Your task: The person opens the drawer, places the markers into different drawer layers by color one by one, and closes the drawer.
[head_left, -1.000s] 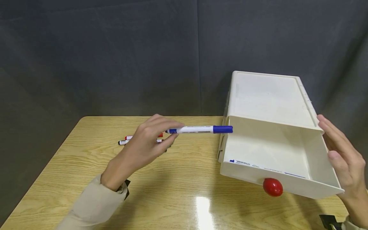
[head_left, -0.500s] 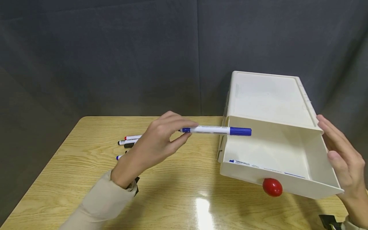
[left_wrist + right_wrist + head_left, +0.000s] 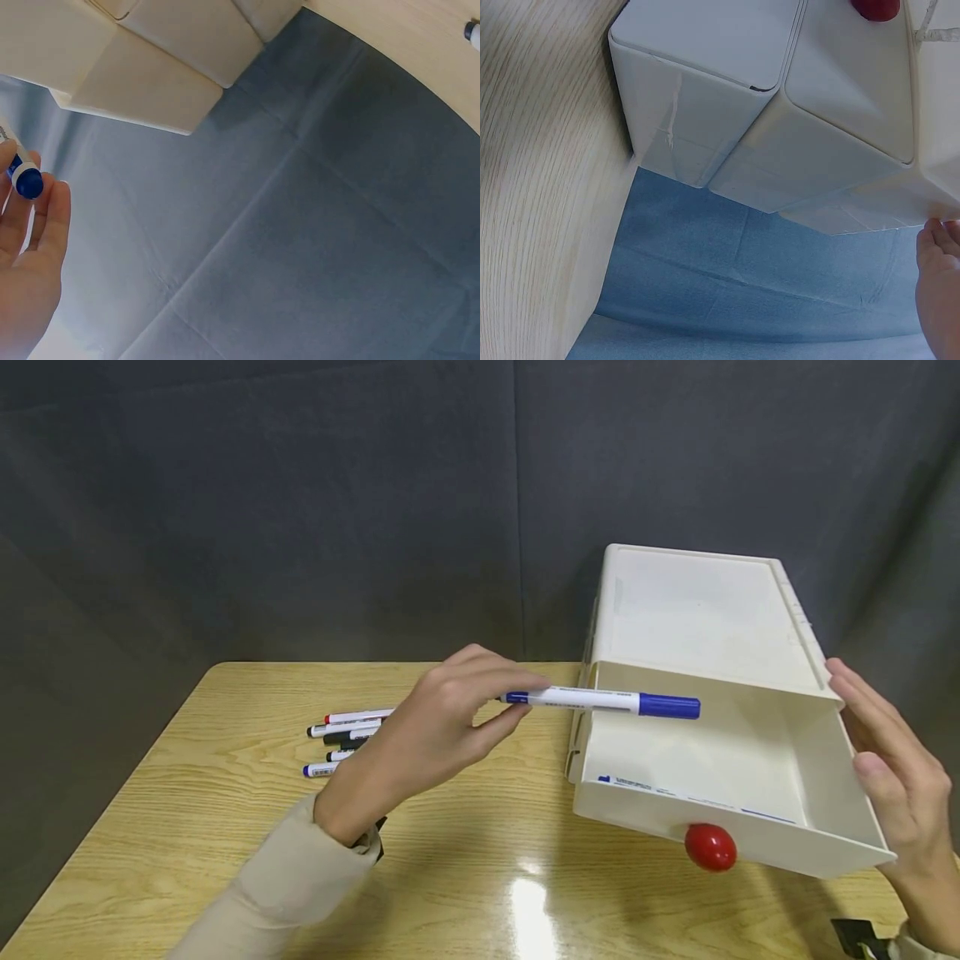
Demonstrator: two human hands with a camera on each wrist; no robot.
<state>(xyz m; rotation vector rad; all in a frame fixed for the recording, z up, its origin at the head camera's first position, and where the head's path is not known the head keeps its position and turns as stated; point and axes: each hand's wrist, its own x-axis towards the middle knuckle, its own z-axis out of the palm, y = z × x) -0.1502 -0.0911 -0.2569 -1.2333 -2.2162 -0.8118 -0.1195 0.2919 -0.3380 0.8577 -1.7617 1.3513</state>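
My left hand [image 3: 442,718] pinches a white whiteboard marker with a blue cap [image 3: 670,706] near its rear end, between thumb and fingers. The marker is held level, its cap overlapping the pulled-out drawer [image 3: 637,817] in the head view. In the left wrist view the marker's blue rear end [image 3: 28,182] pokes out from the fingers. My right hand [image 3: 907,785] is at the right side of the white drawer unit [image 3: 697,610], fingers fairly straight, fingertips against its edge. Just inside the drawer's front wall shows a strip with blue bits and print, mostly hidden.
Several markers [image 3: 348,727] with red, black and blue ends lie side by side on the wooden table [image 3: 187,793], partly behind the left forearm. A red round knob [image 3: 709,847] sticks out from the drawer front. The right wrist view shows lower drawers [image 3: 697,45] stacked beneath.
My left hand has carried the blue marker rightward, from the drawer's left edge to over its opening. More of the marker pile now shows. My right hand and the drawer have stayed put.
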